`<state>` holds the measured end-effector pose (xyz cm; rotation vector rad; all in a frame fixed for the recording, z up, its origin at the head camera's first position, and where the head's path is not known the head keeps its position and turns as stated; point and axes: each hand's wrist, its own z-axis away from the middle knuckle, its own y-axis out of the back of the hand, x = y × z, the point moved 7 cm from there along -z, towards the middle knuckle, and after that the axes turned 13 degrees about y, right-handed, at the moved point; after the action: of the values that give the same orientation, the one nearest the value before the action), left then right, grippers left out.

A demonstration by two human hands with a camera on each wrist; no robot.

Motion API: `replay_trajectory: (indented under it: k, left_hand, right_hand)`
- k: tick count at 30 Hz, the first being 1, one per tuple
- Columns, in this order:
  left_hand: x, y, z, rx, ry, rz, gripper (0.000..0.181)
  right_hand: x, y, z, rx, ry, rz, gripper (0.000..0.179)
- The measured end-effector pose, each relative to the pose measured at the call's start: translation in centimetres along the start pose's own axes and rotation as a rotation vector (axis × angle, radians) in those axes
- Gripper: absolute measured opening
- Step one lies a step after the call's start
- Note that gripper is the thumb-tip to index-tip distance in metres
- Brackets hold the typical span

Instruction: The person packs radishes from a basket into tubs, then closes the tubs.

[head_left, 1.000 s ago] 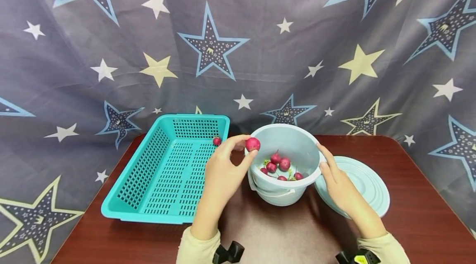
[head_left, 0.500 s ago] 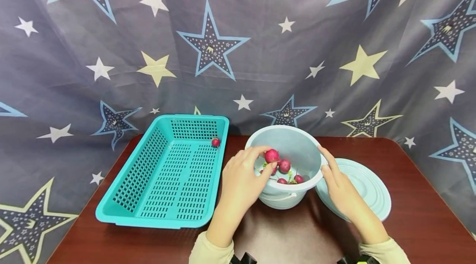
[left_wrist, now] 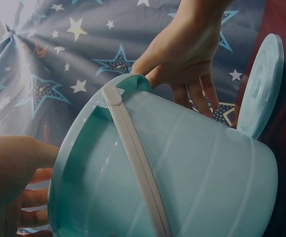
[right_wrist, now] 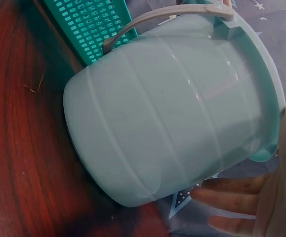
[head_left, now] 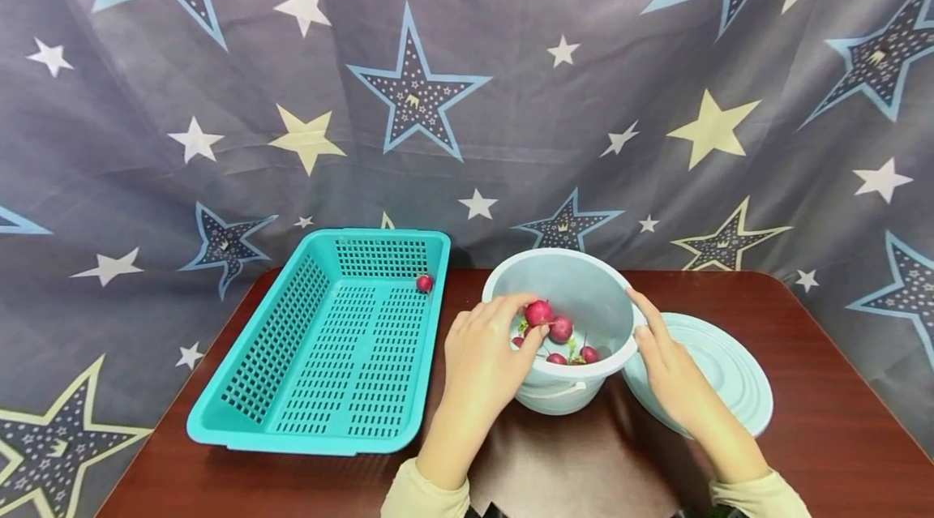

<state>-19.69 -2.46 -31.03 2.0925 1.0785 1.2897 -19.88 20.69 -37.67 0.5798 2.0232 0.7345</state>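
A pale blue bucket (head_left: 558,396) with a white handle stands on the table, several red radishes (head_left: 561,329) and bits of green leaf inside it. My left hand (head_left: 485,352) reaches over the near left of the rim and pinches a radish (head_left: 538,312) between thumb and fingertips, low in the bucket's mouth. My right hand (head_left: 674,372) holds the bucket's right rim, its other fingers extended along the outside, as the right wrist view shows the fingers (right_wrist: 231,193) below the rim. The bucket wall hides the radishes in both wrist views.
Left of the bucket lies a turquoise slotted basket (head_left: 365,352) with one radish (head_left: 424,283) in its far right corner. A round pale blue lid (head_left: 740,372) sits at the right, partly behind my right forearm. A star-patterned cloth (head_left: 467,96) hangs behind the brown table (head_left: 824,421).
My left hand has carried the radish from the bucket's left rim rightward and down into its mouth. The right hand keeps its place on the rim.
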Motion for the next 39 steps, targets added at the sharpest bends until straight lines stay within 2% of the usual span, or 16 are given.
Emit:
replay_trajectory:
  k: [13,20,26,32,36,39]
  left_hand:
    - [0.0,0.4,0.1,-0.002,0.007,-0.008,0.030]
    - [0.7,0.9,0.2,0.017,-0.019,0.021,0.025]
    - [0.6,1.7,0.6,0.015,-0.042,0.009,0.025]
    - [0.9,3.6,0.0,-0.051,-0.107,0.029,0.024]
    - [0.9,4.9,-1.1,-0.126,-0.148,-0.004,0.023]
    - [0.4,5.1,-2.4,-0.197,-0.166,-0.045,0.021]
  right_hand:
    - [-0.1,-0.1,-0.2,0.005,0.010,-0.006,0.051]
    - [-0.1,0.4,-0.2,0.003,-0.001,0.007,0.051]
    - [-0.1,0.2,-0.3,-0.008,0.001,-0.002,0.051]
    - [-0.2,0.1,-0.3,-0.002,-0.001,-0.008,0.051]
    - [-0.1,-0.2,-0.3,0.003,0.005,-0.010,0.050]
    - [0.0,-0.2,0.0,0.008,0.002,-0.003,0.050]
